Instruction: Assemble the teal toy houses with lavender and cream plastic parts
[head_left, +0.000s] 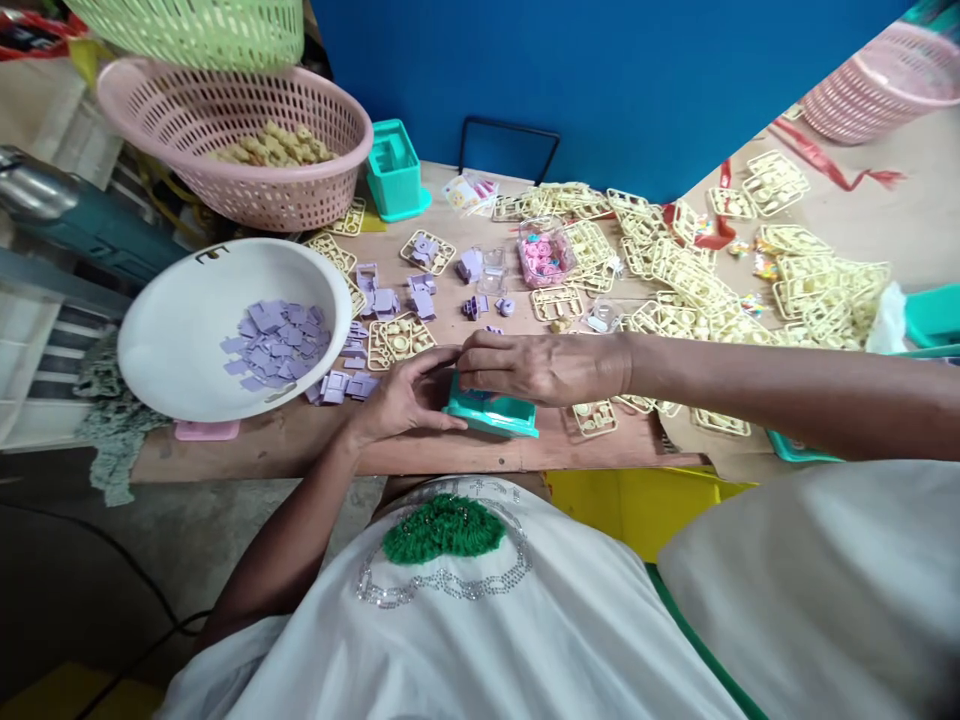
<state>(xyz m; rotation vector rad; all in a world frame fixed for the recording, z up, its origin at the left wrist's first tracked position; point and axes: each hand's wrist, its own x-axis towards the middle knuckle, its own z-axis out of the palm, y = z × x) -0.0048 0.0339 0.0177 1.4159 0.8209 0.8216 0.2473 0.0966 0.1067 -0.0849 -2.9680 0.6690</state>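
Note:
A small teal plastic box (496, 413) sits at the near edge of the wooden table (420, 450). My left hand (409, 392) holds its left side. My right hand (525, 365) lies palm down over its top, fingers curled onto it. What sits inside the box is hidden by my hands. Just left of them lie loose lilac plastic pieces (346, 384), and a white bowl (180, 330) holds several more lilac pieces (276, 344).
A pink basket (225, 140) with cream parts stands at the back left, under a green basket (195, 30). Cream plastic frames (697, 280) cover the right of the table. A second teal box (394, 170) and a clear tub of pink parts (546, 252) stand behind.

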